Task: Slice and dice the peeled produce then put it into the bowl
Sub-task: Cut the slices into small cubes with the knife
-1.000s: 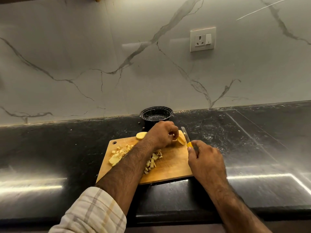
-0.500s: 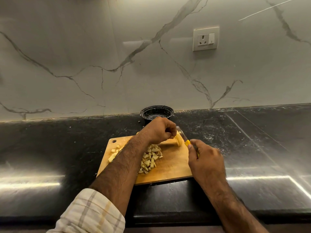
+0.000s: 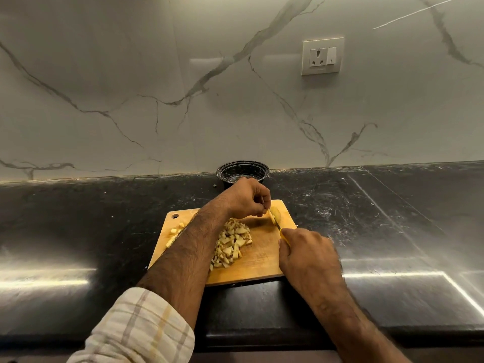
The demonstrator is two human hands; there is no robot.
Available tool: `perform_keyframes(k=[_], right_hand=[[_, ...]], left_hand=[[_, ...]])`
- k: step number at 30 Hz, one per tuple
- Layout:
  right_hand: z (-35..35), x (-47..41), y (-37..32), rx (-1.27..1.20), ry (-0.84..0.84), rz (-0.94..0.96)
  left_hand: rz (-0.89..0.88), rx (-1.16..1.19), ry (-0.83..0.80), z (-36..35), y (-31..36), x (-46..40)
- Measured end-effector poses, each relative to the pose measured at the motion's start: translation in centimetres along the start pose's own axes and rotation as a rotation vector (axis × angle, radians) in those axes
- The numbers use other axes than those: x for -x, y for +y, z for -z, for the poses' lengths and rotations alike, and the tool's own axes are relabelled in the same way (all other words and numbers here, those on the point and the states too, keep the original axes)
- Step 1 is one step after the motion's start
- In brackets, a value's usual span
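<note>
1. A wooden cutting board (image 3: 262,260) is laid on the black counter (image 3: 392,231), with its hanging hole at the far-left corner.
2. A yellow piece of peeled produce (image 3: 275,214) is seen at the far-right part of the board, beside the fingertips of the left hand (image 3: 247,197).
3. The left hand is curled, and its fingertips are pressed against the near-left side of the piece; the piece appears to be pinched, though the exact contact is partly hidden.
4. A knife (image 3: 277,224) with a yellow handle is gripped by the right hand (image 3: 307,255), whose fingers are wrapped round the handle at the board's right edge.
5. The blade is pointed away toward the far side and is set against the yellow piece; how deep it is cannot be told.
6. A heap of diced pieces (image 3: 231,243) is spread over the middle of the board, just right of the left forearm.
7. A few loose pieces (image 3: 175,231) are lying near the board's left edge.
8. A black bowl (image 3: 242,172) is placed on the counter beyond the board, against the marble wall (image 3: 131,87).
9. A socket plate (image 3: 322,56) is mounted on the wall, far right of the bowl.
10. A checked sleeve (image 3: 138,328) is worn on the left arm.
</note>
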State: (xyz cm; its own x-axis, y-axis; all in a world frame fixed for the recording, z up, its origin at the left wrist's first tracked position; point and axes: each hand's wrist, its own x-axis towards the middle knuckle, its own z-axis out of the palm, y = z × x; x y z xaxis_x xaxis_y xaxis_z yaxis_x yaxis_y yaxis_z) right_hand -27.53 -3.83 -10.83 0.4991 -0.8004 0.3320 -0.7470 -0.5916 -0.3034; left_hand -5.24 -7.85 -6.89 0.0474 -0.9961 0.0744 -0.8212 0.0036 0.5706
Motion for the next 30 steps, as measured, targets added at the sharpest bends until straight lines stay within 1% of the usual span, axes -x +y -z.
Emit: perform_keyframes(k=[3,6,12,18,25,30], right_hand=[[0.2,-0.4,-0.2,0.049,-0.077,-0.015],[0.4,-0.6,0.0,0.064,-0.102,-0.011],[0.9,-1.7,-0.3,0.083,-0.216,-0.032],[0.9,-3.4,-1.0,0.113,-0.230,-0.043],[1.0,-4.1,-1.0,0.071,-0.155,-0.072],[1.4,-3.5,-1.0,0.095,-0.196,-0.074]], left_hand=[[0.000,-0.064,-0.008,-0.1,0.0,0.2],[-0.010,-0.132,-0.027,-0.3,0.5,0.5],[0.003,-0.229,-0.028,-0.8,1.0,0.6],[0.014,-0.175,-0.016,-0.6,0.8,1.0],[0.030,-0.114,0.005,0.0,0.4,1.7],[0.087,-0.127,-0.032,0.3,-0.1,2.7]])
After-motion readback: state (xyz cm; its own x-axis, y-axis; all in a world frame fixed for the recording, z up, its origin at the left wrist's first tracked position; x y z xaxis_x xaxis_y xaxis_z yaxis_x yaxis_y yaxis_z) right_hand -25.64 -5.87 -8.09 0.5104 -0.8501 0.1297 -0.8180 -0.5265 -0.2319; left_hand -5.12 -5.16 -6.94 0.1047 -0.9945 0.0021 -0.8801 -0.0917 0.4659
